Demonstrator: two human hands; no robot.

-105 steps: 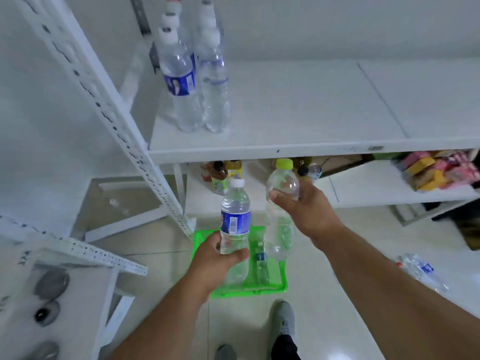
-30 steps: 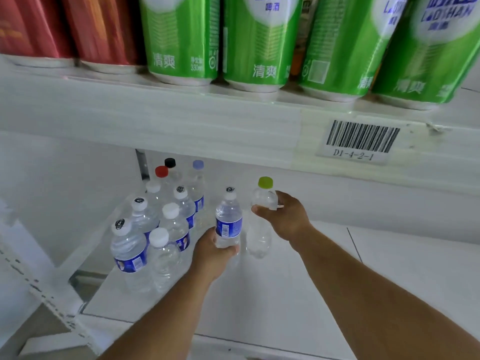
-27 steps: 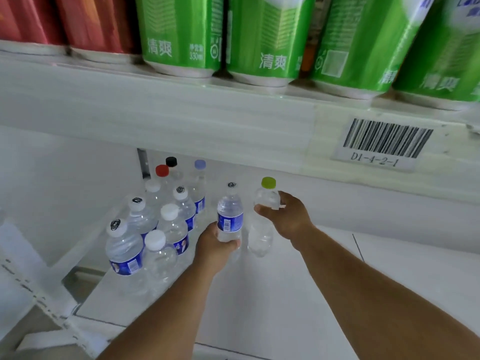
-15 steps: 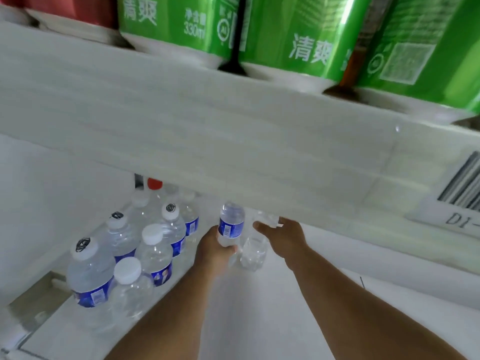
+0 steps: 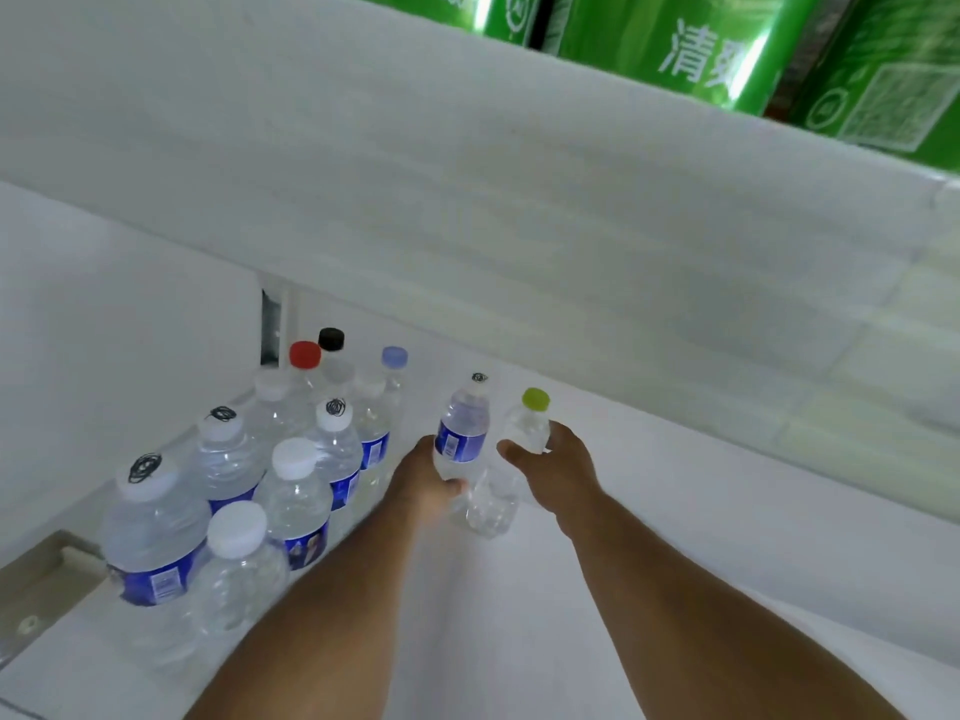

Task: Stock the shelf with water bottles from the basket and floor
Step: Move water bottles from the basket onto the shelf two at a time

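Observation:
My left hand (image 5: pixel 423 480) grips a clear water bottle with a blue label and a white cap (image 5: pixel 463 433), held upright over the white shelf (image 5: pixel 519 641). Right beside it, my right hand (image 5: pixel 553 470) grips a clear unlabelled bottle with a lime-green cap (image 5: pixel 524 433). Both bottles are deep inside the shelf bay, just right of a cluster of several standing water bottles (image 5: pixel 291 491) with white, red, black and pale blue caps. Whether the two held bottles touch the shelf surface is hidden by my hands.
The upper shelf's thick white front edge (image 5: pixel 519 200) runs overhead, with green cans (image 5: pixel 701 49) standing on it. The white back wall closes the bay behind the bottles. A metal upright (image 5: pixel 270 324) stands at the back left corner.
I lifted both bottles from over the green basket up into the shelf bay. In the last second my hands reached deeper in, and my view dipped under the upper shelf edge.

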